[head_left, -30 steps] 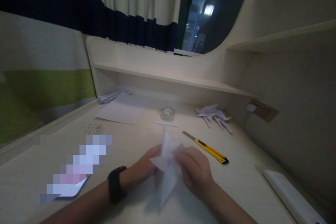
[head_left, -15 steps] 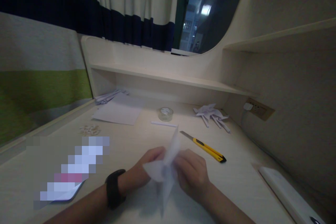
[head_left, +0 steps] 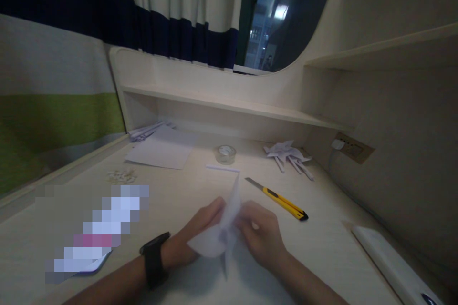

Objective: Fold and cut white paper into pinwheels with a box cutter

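Observation:
Between my hands is a white paper pinwheel (head_left: 211, 240), its folded blades standing out at angles and slightly blurred. My left hand (head_left: 205, 224), with a dark watch on the wrist, grips it from the left; the paper hides some of its fingertips. On the other side my right hand (head_left: 261, 228) has its thumb and fingers pinched at the middle of the pinwheel. What lies within that pinch is hidden. Just beyond the upper blade a rolled paper stick (head_left: 222, 168) lies on the desk. A yellow utility knife (head_left: 284, 204) with its blade out rests right of my right hand.
Behind the stick stands a roll of clear tape (head_left: 225, 154). Paper pinwheels on sticks (head_left: 286, 152) lie at the back right. White sheets (head_left: 162, 150), small pale pieces (head_left: 122, 176) and a blurred-out phone (head_left: 96, 233) are leftward. A white device (head_left: 390, 262) sits right.
The pinwheel has turned a little, its left blade shifting lower and to the left. Both hands keep hold of it, and my right fingers have moved slightly up and left.

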Action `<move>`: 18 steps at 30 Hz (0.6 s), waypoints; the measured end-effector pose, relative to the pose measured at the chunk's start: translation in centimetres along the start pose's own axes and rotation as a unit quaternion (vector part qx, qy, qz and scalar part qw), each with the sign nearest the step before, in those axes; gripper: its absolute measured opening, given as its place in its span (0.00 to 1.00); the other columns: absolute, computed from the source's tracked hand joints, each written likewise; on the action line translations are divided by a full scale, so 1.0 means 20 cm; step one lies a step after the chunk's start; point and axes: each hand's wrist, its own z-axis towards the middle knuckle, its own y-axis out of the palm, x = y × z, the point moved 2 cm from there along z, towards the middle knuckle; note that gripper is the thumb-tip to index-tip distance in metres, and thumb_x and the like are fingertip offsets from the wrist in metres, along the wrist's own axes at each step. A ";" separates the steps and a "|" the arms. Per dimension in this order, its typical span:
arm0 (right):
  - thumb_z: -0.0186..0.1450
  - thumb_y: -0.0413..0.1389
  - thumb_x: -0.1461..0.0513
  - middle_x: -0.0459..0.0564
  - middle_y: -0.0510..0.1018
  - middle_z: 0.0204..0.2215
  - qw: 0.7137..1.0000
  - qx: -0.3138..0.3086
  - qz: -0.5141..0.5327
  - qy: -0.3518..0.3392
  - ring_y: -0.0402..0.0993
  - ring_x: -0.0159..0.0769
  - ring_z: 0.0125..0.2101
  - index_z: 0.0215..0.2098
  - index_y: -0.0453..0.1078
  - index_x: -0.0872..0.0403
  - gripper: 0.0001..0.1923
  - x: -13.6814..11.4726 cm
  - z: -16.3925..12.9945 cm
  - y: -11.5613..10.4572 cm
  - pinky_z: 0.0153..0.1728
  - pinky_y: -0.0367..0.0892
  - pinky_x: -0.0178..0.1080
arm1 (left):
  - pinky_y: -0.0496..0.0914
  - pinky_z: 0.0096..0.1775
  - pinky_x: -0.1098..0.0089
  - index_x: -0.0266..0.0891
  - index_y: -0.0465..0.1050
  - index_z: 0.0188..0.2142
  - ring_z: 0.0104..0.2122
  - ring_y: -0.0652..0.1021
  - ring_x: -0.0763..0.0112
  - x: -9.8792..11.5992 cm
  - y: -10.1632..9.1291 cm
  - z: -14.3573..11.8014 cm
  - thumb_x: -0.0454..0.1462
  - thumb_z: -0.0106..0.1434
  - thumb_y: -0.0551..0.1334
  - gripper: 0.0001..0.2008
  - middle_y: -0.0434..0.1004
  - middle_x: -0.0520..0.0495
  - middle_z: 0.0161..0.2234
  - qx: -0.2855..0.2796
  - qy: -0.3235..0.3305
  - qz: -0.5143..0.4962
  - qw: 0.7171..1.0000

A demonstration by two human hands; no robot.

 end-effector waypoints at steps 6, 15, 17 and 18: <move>0.56 0.59 0.70 0.45 0.76 0.23 0.996 0.006 0.056 0.068 0.70 0.30 0.25 0.24 0.74 0.54 0.07 0.01 0.02 -0.01 0.29 0.65 0.31 | 0.65 0.33 0.71 0.40 0.65 0.37 0.33 0.71 0.67 0.01 0.01 0.00 0.49 0.65 0.53 0.15 0.73 0.48 0.35 0.000 0.013 0.000 1.000; 0.57 0.54 0.71 0.45 0.74 0.21 0.998 -0.019 0.002 0.066 0.68 0.30 0.23 0.21 0.73 0.54 0.11 0.03 0.02 -0.02 0.26 0.62 0.31 | 0.59 0.28 0.72 0.42 0.55 0.28 0.25 0.66 0.72 0.18 0.03 -0.07 0.44 0.69 0.46 0.14 0.65 0.54 0.25 0.053 0.019 0.083 0.995; 0.56 0.53 0.72 0.45 0.74 0.20 0.998 -0.015 -0.012 0.053 0.68 0.29 0.23 0.21 0.73 0.54 0.12 0.03 0.02 -0.02 0.26 0.62 0.30 | 0.57 0.26 0.72 0.42 0.54 0.29 0.24 0.67 0.72 0.17 0.04 -0.08 0.44 0.69 0.45 0.14 0.66 0.54 0.25 0.059 0.014 0.103 0.993; 0.56 0.53 0.72 0.45 0.74 0.20 0.999 -0.013 -0.021 0.046 0.68 0.29 0.23 0.21 0.73 0.54 0.12 0.03 0.01 -0.02 0.26 0.62 0.30 | 0.56 0.26 0.72 0.42 0.54 0.29 0.23 0.67 0.72 0.16 0.04 -0.08 0.44 0.69 0.45 0.14 0.66 0.54 0.25 0.061 0.010 0.118 0.991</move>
